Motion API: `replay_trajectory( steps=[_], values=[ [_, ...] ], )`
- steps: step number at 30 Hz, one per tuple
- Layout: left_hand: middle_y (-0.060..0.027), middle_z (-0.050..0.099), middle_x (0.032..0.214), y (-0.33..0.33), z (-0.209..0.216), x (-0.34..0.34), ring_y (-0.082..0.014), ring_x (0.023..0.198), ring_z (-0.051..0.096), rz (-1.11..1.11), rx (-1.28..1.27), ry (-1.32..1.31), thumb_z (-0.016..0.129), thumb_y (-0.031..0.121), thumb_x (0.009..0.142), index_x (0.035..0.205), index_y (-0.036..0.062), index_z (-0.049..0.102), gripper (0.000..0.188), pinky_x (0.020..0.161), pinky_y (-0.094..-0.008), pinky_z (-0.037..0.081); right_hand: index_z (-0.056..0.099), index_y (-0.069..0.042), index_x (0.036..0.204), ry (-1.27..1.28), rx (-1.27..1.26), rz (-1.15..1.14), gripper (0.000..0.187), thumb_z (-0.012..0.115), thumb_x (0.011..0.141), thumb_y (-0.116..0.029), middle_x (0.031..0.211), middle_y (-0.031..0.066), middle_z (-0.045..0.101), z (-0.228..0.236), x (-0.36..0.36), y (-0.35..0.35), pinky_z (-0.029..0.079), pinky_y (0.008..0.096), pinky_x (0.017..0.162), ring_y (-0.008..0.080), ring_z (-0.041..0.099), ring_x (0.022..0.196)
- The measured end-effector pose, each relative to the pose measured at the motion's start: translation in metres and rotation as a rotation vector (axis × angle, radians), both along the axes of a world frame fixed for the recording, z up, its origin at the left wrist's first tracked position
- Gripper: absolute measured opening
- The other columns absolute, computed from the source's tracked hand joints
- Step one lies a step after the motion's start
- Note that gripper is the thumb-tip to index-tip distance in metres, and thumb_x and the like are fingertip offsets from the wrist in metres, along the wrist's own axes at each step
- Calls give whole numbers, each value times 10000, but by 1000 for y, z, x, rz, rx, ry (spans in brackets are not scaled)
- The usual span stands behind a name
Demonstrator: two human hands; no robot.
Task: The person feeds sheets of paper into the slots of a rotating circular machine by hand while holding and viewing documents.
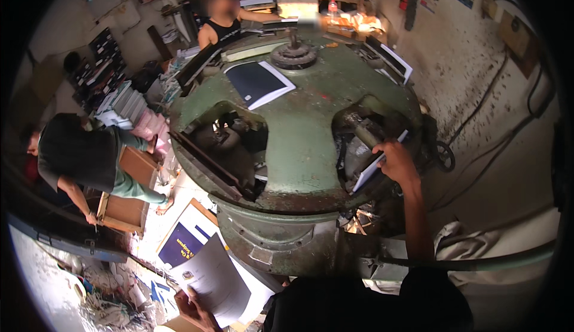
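Observation:
In my left hand (pixel 196 311), at the lower left, is a white booklet (pixel 215 281) with a little print on its top page; my thumb lies over its edge. Beneath and behind it lies a dark blue cover (pixel 179 245) with yellow lettering. My right hand (pixel 396 163) reaches forward and grips the upper edge of a thin book (pixel 372 173), which stands tilted in the right-hand opening of a round green machine (pixel 299 146). A dark blue book (pixel 258 84) with white page edges lies flat on the machine's top, beyond both hands.
Another book (pixel 394 60) stands in a clamp at the machine's far right. One person (pixel 221 24) is behind the machine; another (pixel 89 158) bends over a wooden box (pixel 128 206) at left. Paper scraps (pixel 113 299) litter the lower left. A handwheel (pixel 444 156) juts out at right.

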State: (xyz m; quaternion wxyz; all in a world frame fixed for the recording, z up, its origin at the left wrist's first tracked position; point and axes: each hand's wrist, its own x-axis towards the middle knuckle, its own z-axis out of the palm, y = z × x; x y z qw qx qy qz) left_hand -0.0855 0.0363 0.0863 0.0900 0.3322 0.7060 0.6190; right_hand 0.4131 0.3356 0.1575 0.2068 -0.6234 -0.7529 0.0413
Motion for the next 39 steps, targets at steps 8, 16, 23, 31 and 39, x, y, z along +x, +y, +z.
replay_trajectory(
  steps=[8, 16, 23, 31, 39],
  values=[
    [28, 575, 877, 78, 84, 62, -60, 822, 480, -154, 340, -385, 576, 171, 993, 1042, 63, 554, 121, 748, -212, 368, 560, -4, 1285, 687, -619, 663, 726, 876, 712, -319, 1146, 163, 672, 53, -123, -30, 476, 374, 968, 227, 615, 1133],
    [-40, 658, 990, 126, 89, 139, -61, 898, 536, -358, 486, -892, 567, 185, 1007, 967, 89, 512, 118, 837, -239, 410, 633, 45, 1162, 975, -871, 570, 311, 696, 904, -117, 1012, 68, 703, 67, -141, -49, 484, 249, 824, 95, 625, 928],
    [-99, 683, 1088, 115, 100, 129, -136, 1039, 600, -650, 186, -707, 609, 109, 969, 1132, 15, 583, 190, 959, -319, 437, 645, 38, 996, 735, -304, 481, 181, 686, 898, -108, 841, 28, 661, 81, -115, -47, 460, 236, 721, 52, 553, 797],
    [-161, 674, 1090, 68, 273, 118, -261, 1020, 639, -1227, 656, -370, 571, 167, 950, 1145, -24, 624, 278, 929, -361, 480, 654, 42, 1054, 637, -13, 280, 267, 675, 914, -185, 904, 79, 687, 134, -96, -61, 481, 281, 756, 119, 602, 837],
    [-133, 576, 1287, 57, 267, 133, -244, 1197, 545, -1044, 1050, 111, 464, 251, 1005, 1338, 28, 473, 401, 1061, -360, 400, 646, 43, 969, 510, 127, 323, 188, 645, 913, -137, 768, 119, 664, 135, -128, -64, 488, 314, 672, 139, 600, 697]
  ],
)
